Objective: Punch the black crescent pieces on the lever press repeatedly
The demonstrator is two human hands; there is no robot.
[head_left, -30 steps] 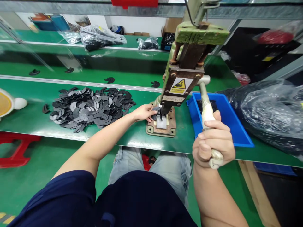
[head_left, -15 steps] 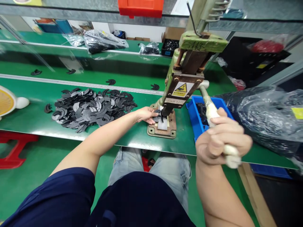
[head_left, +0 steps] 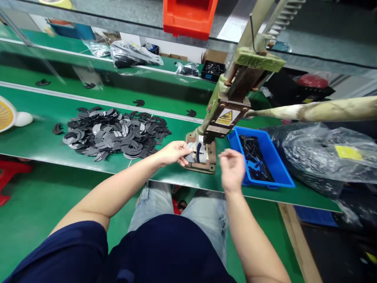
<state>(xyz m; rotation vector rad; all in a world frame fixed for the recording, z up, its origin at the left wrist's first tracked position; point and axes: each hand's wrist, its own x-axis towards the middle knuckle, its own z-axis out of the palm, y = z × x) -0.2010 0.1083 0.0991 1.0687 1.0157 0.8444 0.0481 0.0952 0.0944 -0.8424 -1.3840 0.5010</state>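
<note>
My left hand (head_left: pixel 175 152) pinches a flat grey curved piece (head_left: pixel 191 152) at the left side of the press base. A dark curved strip (head_left: pixel 199 152) stands on the base, beside that piece and under the press head. The hand press (head_left: pixel 225 118) leans away at the back, its head above the base (head_left: pixel 210 167). Off to the right of the base is my right hand (head_left: pixel 232 169), its fingers bent and smeared by motion, between the base and a blue bin (head_left: pixel 281 173). The press lever (head_left: pixel 312 111) sticks out to the right, with no hand on it.
A heap of dark curved pieces (head_left: pixel 112 135) covers the bench at left. Small black parts (head_left: pixel 255 153) lie in the blue bin. Plastic-wrapped bags (head_left: pixel 318 149) sit at far right. An orange bin (head_left: pixel 190 19) hangs over the shelf edge; a fan (head_left: pixel 7 116) stands at far left.
My right hand has let go of the lever and moved down and left towards the press base. The lever has swung up and right, and the press head has risen. My left hand stays at the base.
</note>
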